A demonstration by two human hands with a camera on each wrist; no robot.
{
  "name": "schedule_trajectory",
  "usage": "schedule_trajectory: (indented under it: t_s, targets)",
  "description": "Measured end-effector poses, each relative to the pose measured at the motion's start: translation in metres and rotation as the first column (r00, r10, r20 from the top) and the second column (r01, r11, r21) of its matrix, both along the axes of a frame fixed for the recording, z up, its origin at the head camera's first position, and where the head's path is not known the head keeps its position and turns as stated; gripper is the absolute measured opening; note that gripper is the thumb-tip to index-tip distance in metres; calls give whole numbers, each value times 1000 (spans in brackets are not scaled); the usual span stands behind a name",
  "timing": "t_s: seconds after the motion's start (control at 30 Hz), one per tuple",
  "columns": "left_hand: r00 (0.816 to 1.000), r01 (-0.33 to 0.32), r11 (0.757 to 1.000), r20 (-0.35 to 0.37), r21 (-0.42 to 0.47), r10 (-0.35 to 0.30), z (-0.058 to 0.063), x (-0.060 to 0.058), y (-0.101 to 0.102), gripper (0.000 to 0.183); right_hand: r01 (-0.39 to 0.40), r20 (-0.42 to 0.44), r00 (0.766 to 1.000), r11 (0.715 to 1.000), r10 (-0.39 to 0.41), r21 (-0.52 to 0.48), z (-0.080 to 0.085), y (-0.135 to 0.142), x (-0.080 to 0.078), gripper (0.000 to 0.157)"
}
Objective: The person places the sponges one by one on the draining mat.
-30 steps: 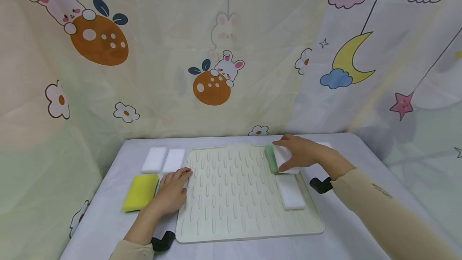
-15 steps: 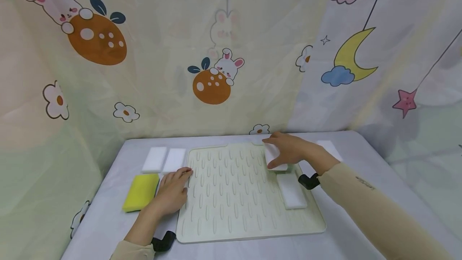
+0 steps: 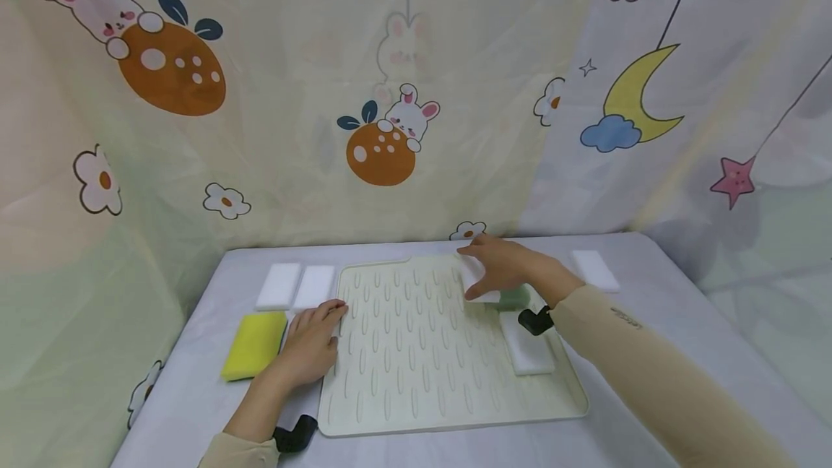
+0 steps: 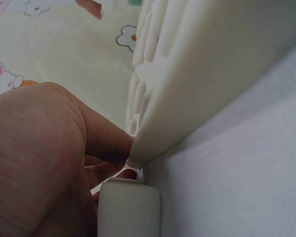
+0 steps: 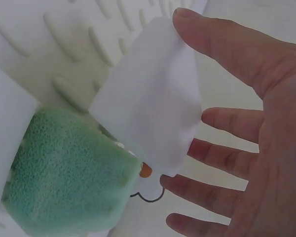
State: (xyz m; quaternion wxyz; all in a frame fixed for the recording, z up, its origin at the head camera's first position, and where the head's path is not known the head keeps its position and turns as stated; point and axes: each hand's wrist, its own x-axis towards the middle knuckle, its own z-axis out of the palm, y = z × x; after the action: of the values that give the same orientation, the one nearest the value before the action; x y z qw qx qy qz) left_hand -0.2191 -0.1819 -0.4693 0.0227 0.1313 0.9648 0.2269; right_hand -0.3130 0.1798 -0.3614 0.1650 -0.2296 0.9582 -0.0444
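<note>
Right hand (image 3: 503, 266), spread wide, pinching white block (image 5: 148, 98); left hand (image 3: 310, 345) touching mat (image 3: 403, 381)

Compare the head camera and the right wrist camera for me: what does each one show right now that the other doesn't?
Only the head view shows the left hand at the mat's edge, the yellow sponge, the pair of white blocks behind it, and both tan sleeves.

Only the right wrist view shows the four fingers of the right hand spread apart, and the green sponge's pitted texture.

Both show the right hand, the held white block, the green sponge and the ridged mat.
</note>
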Motion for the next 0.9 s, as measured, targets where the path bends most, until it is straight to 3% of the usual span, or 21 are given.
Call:
schedule_trajectory:
  t_s: [0.9]
  targets:
    - [1000,-8,1000,16,11,7,-5,-3,-1,55,42,14,999,998,-43,50,-33,-18,-22,95]
